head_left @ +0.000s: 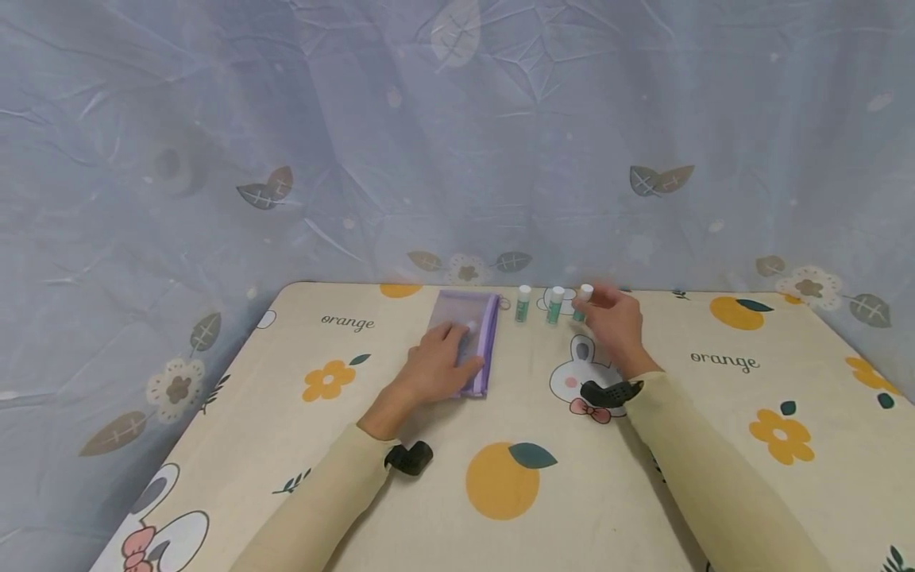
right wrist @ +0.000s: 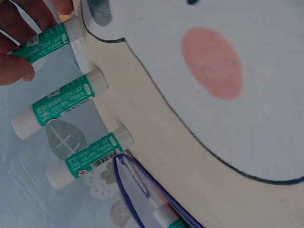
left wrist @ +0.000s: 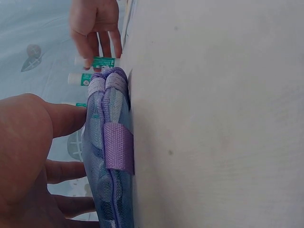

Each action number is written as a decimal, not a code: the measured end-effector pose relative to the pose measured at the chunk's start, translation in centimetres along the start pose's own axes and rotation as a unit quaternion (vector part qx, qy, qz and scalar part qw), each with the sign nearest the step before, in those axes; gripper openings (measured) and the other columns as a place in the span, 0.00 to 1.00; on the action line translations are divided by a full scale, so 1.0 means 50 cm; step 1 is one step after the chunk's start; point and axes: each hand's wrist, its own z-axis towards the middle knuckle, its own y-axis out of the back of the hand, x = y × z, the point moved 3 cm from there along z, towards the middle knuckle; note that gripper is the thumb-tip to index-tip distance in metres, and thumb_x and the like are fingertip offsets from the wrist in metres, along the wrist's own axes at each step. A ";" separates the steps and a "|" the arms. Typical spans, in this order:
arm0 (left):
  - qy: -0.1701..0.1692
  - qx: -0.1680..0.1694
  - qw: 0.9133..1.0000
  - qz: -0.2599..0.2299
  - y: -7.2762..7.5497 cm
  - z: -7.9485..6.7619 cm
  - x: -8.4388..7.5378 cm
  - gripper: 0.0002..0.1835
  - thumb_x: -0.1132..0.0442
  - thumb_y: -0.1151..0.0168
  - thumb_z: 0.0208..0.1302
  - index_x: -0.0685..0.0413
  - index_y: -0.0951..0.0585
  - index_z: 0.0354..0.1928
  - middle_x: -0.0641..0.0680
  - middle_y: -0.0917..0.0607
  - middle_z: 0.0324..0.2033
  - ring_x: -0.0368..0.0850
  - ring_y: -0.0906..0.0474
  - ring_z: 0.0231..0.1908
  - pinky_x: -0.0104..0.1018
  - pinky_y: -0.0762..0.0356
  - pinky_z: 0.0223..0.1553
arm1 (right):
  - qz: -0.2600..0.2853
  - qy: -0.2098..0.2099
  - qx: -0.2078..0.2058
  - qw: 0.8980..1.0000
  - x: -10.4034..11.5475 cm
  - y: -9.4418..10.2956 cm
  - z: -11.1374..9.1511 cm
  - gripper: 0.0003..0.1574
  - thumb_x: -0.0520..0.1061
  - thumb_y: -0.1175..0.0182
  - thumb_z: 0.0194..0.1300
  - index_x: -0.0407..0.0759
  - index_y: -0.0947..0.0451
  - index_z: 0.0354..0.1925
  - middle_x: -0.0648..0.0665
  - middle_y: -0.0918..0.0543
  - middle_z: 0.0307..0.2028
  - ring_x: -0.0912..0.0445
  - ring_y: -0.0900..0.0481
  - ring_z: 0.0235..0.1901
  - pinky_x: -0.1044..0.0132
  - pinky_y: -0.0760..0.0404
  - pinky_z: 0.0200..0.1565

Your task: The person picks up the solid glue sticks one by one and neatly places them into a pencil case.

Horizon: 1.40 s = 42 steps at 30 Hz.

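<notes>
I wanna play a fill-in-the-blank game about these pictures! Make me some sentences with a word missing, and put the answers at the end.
1. The left hand rests on a pouch with ____ edges.
2. Beside the pouch, ____ tubes make a row.
3. The right hand holds the tube that is ____ from the pouch.
4. The tubes have white tops and ____ labels.

Missing words: purple; three; farthest; green.
</notes>
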 end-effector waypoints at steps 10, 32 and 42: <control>-0.001 -0.002 1.000 0.000 0.004 -0.003 -0.005 0.35 0.48 0.41 0.78 0.60 0.32 0.77 0.68 0.33 0.78 0.68 0.36 0.78 0.73 0.37 0.73 | -0.035 0.004 -0.022 0.999 -0.008 -0.008 -0.003 0.28 0.48 0.36 0.77 0.43 0.22 0.70 0.38 0.19 0.67 0.43 0.23 0.67 0.49 0.24 0.67; -0.003 -0.003 1.000 0.001 0.002 -0.004 -0.005 0.35 0.48 0.40 0.77 0.60 0.32 0.78 0.69 0.34 0.78 0.68 0.37 0.79 0.73 0.37 0.73 | -0.045 -0.016 -0.040 0.998 -0.019 -0.016 -0.004 0.31 0.51 0.36 0.76 0.45 0.24 0.72 0.39 0.16 0.65 0.45 0.21 0.63 0.53 0.22 0.60; 0.011 0.007 1.000 -0.005 0.005 -0.007 -0.008 0.36 0.47 0.41 0.78 0.59 0.33 0.79 0.68 0.37 0.80 0.66 0.41 0.80 0.71 0.40 0.76 | -0.031 -0.037 -0.051 0.998 -0.016 -0.018 -0.008 0.30 0.49 0.38 0.78 0.46 0.25 0.73 0.39 0.18 0.68 0.43 0.22 0.67 0.48 0.22 0.69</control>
